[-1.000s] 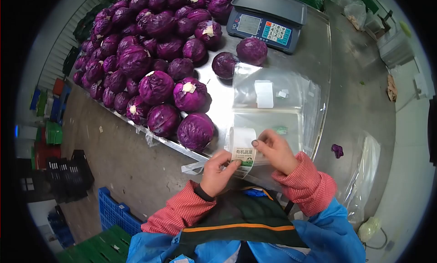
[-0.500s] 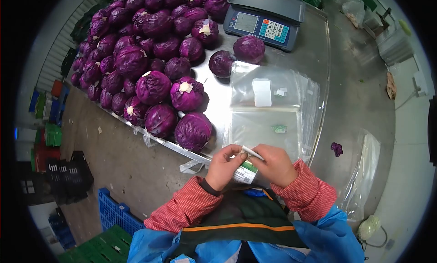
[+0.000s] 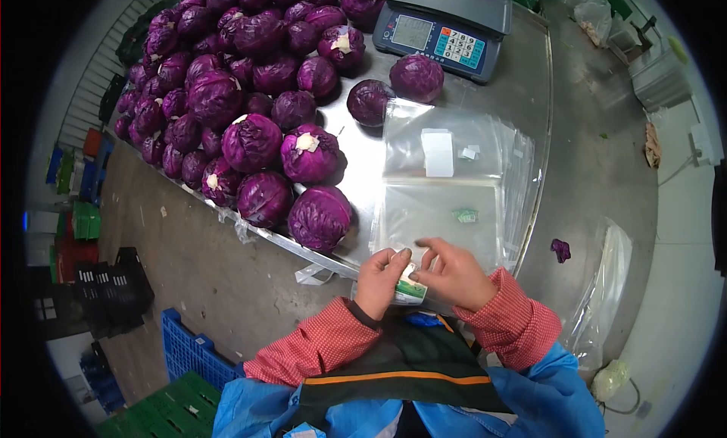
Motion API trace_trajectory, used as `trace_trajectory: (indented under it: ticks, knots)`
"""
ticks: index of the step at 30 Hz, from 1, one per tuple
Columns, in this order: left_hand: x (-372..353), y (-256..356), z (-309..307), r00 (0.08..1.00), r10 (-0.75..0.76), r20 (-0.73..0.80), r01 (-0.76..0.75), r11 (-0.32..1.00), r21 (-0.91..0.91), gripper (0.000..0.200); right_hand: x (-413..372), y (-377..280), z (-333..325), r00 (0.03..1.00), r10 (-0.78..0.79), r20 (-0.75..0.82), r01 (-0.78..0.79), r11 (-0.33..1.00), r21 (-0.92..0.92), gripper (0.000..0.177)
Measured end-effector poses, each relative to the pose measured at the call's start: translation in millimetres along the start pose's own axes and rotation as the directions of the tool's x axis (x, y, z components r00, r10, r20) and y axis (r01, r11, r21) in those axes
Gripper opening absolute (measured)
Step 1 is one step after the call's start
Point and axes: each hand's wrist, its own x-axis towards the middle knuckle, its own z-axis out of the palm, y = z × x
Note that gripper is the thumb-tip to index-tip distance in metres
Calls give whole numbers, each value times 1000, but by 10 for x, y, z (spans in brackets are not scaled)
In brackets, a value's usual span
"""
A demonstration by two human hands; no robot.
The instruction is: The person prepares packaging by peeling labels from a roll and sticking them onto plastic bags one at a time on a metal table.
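My left hand [image 3: 381,283] pinches a strip of printed labels [image 3: 410,289], white and green, between thumb and fingers at the table's near edge. My right hand [image 3: 457,277] is right beside it, thumb and forefinger spread apart, with the thumb tip close to the strip. Just beyond both hands lies a stack of clear plastic bags [image 3: 439,203]. On the bags are a white paper slip [image 3: 437,153] and a small green-printed piece [image 3: 465,216].
Red cabbages [image 3: 261,199] are heaped on the left of the metal table [image 3: 522,67]. Two more sit below a digital scale [image 3: 447,29] at the back. A blue plastic pallet [image 3: 193,351] stands on the floor at left. Clear film [image 3: 606,294] lies at the right.
My right thumb and forefinger have come away from the white curled edge of the label strip and spread apart. My left hand still holds the strip, now turned differently.
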Motion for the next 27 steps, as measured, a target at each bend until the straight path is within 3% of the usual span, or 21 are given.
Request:
trace_trajectory:
  ticks: [1,4,7,10,13,15,18,21,24,25,27]
  knots:
    - [14,10,7,1000,10,3,-10,1000,28,24,6,-12,-3,995,47,88,-49,998,24,25]
    - [39,28,34,1000,10,-14,-9,999,48,26,2,99,114,993,-86,-83,81,995,-61,26]
    - [40,39,100,998,-30,-46,28,999,-33,25,-1,208,167,916,-355,-187,262,882,-392,28]
    - [15,23,79,999,10,-35,-11,1000,-15,23,-47,137,118,975,-134,-179,103,980,-170,26]
    - [27,0,66,994,101,-36,-98,993,59,21,-71,-87,-2,1000,7,-8,-7,1000,-15,20]
    - [18,35,104,989,144,-28,-142,988,63,22,-67,-30,67,997,-67,-38,61,990,-128,19]
    - [53,45,58,993,103,-59,-93,984,151,21,-68,20,164,978,-167,-128,135,964,-230,18]
    - [112,-101,-12,999,40,-24,-41,998,-40,31,-43,69,176,912,-357,-202,259,883,-392,17]
    - [43,-144,-2,998,-14,62,-6,948,317,35,-20,131,38,842,-478,-250,283,787,-549,13]
    - [12,-177,-25,985,-38,166,-26,930,368,36,9,158,-45,824,-500,-267,271,761,-589,12]
    - [-69,-314,-117,928,-103,359,-79,885,459,40,174,201,-267,785,-350,-511,174,916,-360,12]
